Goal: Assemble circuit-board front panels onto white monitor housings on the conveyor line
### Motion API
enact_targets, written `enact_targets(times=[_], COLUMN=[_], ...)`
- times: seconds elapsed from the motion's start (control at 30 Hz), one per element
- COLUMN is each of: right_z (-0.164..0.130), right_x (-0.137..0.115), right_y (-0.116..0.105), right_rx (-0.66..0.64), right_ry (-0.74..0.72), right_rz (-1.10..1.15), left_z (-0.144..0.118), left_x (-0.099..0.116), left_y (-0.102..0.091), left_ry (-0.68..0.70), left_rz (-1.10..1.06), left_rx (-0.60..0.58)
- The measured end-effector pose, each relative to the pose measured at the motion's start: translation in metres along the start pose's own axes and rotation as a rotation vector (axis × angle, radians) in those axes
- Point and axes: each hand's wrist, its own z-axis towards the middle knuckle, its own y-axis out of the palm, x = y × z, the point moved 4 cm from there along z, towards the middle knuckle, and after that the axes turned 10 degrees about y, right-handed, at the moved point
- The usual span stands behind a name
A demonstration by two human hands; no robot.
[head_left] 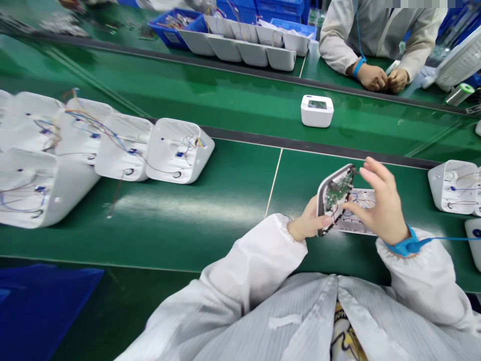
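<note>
Panel (321, 203) with green circuit board (337, 192) is held tilted above the tabletop (240, 240), near its near edge, right of the pale seam line. It's gripped low by the left hand (311, 220), thumb on the inner face, fingers behind; probably held that way so the board side is turned toward the right hand (383, 205) and the upper rim is left free. Right hand is spread: thumb near the panel's lower inner side, fingers raised by its upper corner. Contact can't be confirmed from this angle.

White wired part (366, 198) is laid flat on the tabletop just beyond and below the panel, partly hidden by both hands. Likely kept that close because of wiring between the two; no clear link can be seen.

Wrist strap (408, 245) is worn on the right wrist, blue cord (451, 238) led off to the right, presumably for static grounding and to keep it off the work.

White shells (176, 150) are grouped toward the tabletop's far edge on the left, hollow sides turned to the near edge, apparently so wires can be reached. One more shell (453, 188) is placed at the right, near the far edge. White boxy unit (317, 115) is set on the green strip (240, 100) past the far edge. Small pale item is held by a co-worker's hands (379, 80) across the strip.
</note>
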Motion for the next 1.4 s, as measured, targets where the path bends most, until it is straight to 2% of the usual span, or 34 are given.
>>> enact_targets(times=[0.03,0.1,0.17,0.2,0.4,0.5,0.6,0.87,1.2,1.27,1.4], right_z=[-0.001,-0.005,-0.011,-0.013,-0.010,-0.006,-0.006,-0.011,-0.014,-0.015,-0.013], right_x=[0.008,0.019,0.025,0.025,0.019,0.016,0.013,0.001,-0.004,-0.006,-0.012], right_y=[0.000,0.006,0.014,0.016,0.016,0.008,0.006,0.023,0.029,0.029,0.028], right_rx=[-0.044,-0.211,-0.347,-0.367,-0.239,-0.145,-0.106,-0.135,-0.100,-0.083,-0.027], right_ry=[0.062,0.145,0.169,0.165,0.092,0.132,0.204,0.228,0.356,0.347,0.257], right_rz=[-0.032,-0.098,-0.152,-0.173,-0.162,-0.018,0.110,0.073,0.140,0.066,-0.246], left_z=[0.001,0.004,0.006,0.007,0.008,0.007,0.005,0.000,-0.002,-0.002,-0.002], left_x=[0.001,0.003,0.006,0.008,0.011,0.009,0.005,-0.002,-0.009,-0.010,-0.009], left_y=[0.000,0.000,0.000,0.000,0.006,0.007,0.005,-0.002,-0.003,-0.003,-0.005], left_ry=[-0.028,-0.073,-0.085,-0.082,-0.090,-0.073,-0.066,-0.084,-0.095,-0.103,-0.130], left_rz=[-0.043,-0.127,-0.167,-0.168,-0.187,-0.194,-0.166,-0.094,-0.114,-0.114,-0.120], left_rx=[0.034,0.082,0.120,0.135,0.094,0.085,0.101,0.075,0.089,0.094,0.116])
